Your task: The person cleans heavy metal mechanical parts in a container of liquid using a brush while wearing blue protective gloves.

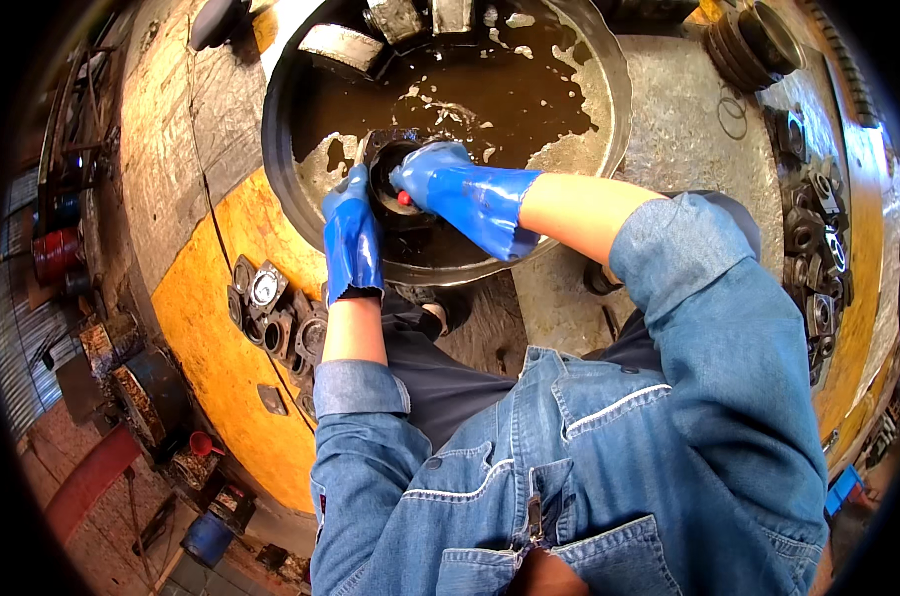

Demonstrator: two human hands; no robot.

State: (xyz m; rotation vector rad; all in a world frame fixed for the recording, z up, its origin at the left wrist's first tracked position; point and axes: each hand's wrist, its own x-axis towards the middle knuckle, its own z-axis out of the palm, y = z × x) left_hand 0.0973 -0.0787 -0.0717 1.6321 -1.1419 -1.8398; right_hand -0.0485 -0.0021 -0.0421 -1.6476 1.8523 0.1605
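Both my hands wear blue rubber gloves and work over the near side of a wide round metal basin [277,149] of dark brown, foamy liquid. My left hand [347,204] grips the left edge of a dark, wet metal part [378,145] with a round opening, tilted above the liquid. At that opening, my right hand [432,171] is closed around a tool whose red end [404,198] sticks out below the glove. The rest of the tool is hidden by the glove and the part. Several silvery metal parts [343,46] lie at the basin's far side.
Several greasy metal fittings [279,328] lie on yellow-topped flooring left of my legs. More metal parts [806,238] line the right side. Stacked dark rings [753,45] stand at the far right. A red cup [204,444] and a blue container [209,537] sit at the lower left.
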